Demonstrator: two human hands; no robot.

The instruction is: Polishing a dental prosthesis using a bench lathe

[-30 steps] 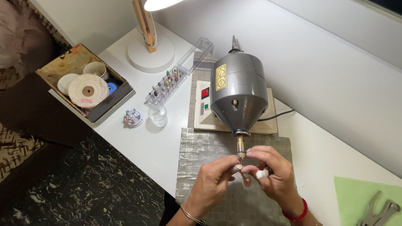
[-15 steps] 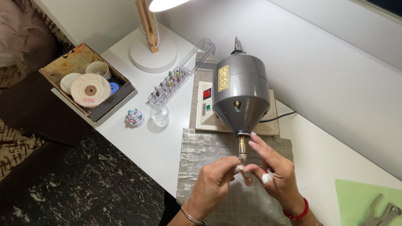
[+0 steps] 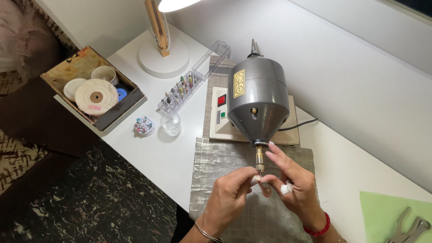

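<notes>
- Two hands meet under the polishing motor [image 3: 258, 101].
- Left hand [image 3: 228, 198] pinches a small pale piece [image 3: 257, 178] at the spindle tip [image 3: 260, 167].
- Right hand [image 3: 291, 186], fingers now spread wider than a second ago, steadies it; work stays at the spindle.

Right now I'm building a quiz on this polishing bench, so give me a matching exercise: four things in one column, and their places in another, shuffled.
Things:
1. buffing wheel
2. lamp base
3. small glass
4. pliers

Places:
A. on the green mat at the far right
B. in the open box at the left
C. at the back of the table, behind the burr rack
D. between the beaded ball and the silver mat

Pairs: 1-B, 2-C, 3-D, 4-A
</notes>
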